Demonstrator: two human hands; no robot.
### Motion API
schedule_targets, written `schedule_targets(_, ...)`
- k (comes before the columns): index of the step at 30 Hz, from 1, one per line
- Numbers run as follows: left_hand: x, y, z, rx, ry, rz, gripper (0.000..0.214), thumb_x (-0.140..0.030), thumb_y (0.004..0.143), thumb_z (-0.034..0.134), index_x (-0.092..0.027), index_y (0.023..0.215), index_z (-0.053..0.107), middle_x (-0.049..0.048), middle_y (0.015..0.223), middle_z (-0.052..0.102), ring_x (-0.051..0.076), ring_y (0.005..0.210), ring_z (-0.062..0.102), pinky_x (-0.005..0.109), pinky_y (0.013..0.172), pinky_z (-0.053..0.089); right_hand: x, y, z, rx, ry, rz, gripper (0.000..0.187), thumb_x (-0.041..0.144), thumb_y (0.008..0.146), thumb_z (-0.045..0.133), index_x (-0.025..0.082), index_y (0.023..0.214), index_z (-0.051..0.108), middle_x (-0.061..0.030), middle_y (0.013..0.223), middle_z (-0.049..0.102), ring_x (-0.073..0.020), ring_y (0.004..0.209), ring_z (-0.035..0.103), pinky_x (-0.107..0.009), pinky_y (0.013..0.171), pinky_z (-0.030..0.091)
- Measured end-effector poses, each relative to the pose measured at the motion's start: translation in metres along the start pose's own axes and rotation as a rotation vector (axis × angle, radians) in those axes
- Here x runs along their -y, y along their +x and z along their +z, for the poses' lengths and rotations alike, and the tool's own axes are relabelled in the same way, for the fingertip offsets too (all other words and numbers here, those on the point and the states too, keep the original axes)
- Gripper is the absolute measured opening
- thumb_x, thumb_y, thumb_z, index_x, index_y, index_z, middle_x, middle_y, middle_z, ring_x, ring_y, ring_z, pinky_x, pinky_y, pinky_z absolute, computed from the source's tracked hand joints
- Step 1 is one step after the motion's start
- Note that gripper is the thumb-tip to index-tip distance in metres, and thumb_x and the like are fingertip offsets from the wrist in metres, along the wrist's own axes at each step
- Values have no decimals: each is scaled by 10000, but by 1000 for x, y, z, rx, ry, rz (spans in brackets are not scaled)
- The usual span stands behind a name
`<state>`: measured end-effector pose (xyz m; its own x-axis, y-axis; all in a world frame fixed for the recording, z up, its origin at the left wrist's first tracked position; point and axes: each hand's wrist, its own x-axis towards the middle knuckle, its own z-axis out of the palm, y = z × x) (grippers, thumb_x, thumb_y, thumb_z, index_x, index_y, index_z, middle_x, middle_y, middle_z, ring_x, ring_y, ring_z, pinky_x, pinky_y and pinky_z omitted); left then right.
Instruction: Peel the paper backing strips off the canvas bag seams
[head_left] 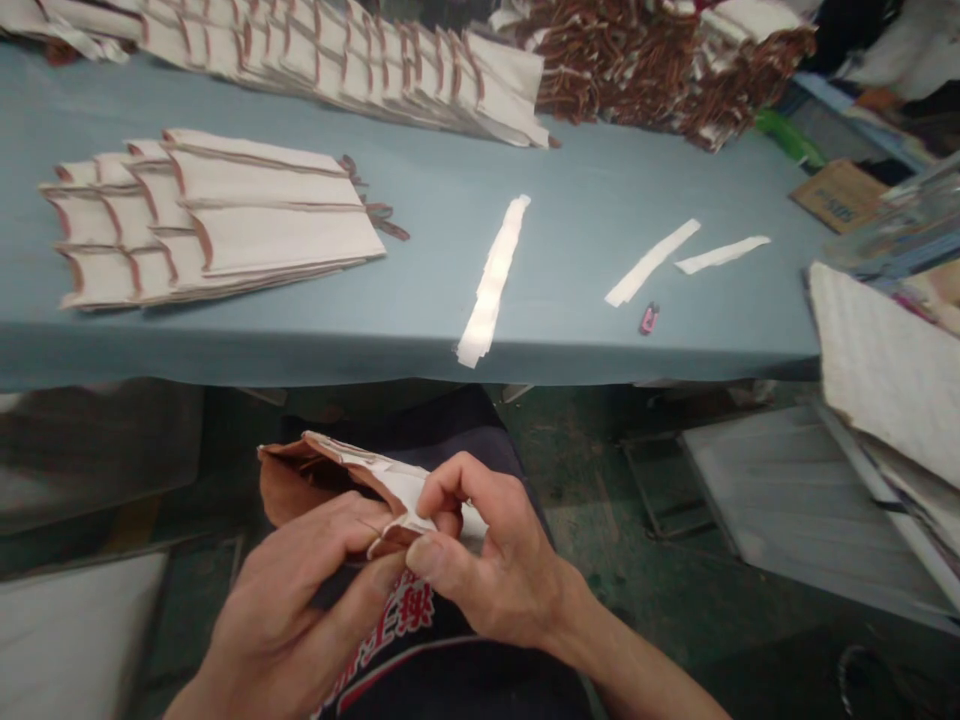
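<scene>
The left hand [300, 600] and the right hand [487, 560] together pinch the creased corner of one paper bag [330, 475], white outside and brown inside, held between them. Beyond the hands lie three flat white strips [491, 280] and one small pink object [649, 318].

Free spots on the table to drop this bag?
Bare table between the bag stack and the strip pile, and between that pile and the two loose strips. Back edge is crowded: bag row, brown heap.
</scene>
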<state>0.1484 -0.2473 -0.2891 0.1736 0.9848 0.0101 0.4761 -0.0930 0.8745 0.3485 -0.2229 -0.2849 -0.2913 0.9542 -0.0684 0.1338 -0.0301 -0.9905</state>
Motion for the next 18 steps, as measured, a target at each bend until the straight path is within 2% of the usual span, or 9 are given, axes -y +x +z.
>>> schedule_targets(4, 3, 3, -2, 44, -21, 120, 346, -517, 1084, 646, -313, 905, 861, 46, 940, 874, 239, 847, 798, 309, 884, 661, -8, 5, -6, 64, 36, 82, 585, 759, 855, 828, 240, 824, 559, 85, 629, 503, -92, 550, 418, -257, 549, 336)
schedule_targets(7, 3, 14, -5, 131, -17, 302, 218, -303, 1073, 655, -326, 1017, 864, 13, 936, 877, 203, 818, 812, 252, 835, 647, -24, 12, -6, 176, 146, 116, 672, 838, 789, 847, 249, 794, 525, 95, 616, 457, -95, 560, 365, -260, 540, 304)
schedule_targets(10, -1, 27, -7, 175, 13, 426, 242, -151, 1014, 644, -301, 973, 830, -14, 865, 867, 177, 774, 823, 212, 780, 635, -47, 17, 2, 215, 285, 109, 747, 933, 755, 799, 252, 785, 492, 83, 662, 460, -104, 596, 359, -260, 554, 327)
schedule_targets(15, -7, 31, -10, 159, 5, 400, 230, -177, 1001, 631, -280, 864, 783, 5, 831, 858, 187, 739, 821, 230, 760, 652, -67, 17, 11, 183, 364, -4, 720, 892, 786, 824, 241, 809, 517, 82, 689, 458, -99, 596, 360, -258, 564, 332)
schedule_targets(18, -4, 20, -14, 91, 44, 386, 204, -149, 961, 651, -292, 880, 772, -3, 857, 859, 192, 766, 815, 247, 784, 647, -60, 14, 3, 177, 304, -89, 576, 781, 953, 750, 227, 917, 596, 68, 710, 517, -106, 592, 426, -264, 586, 391)
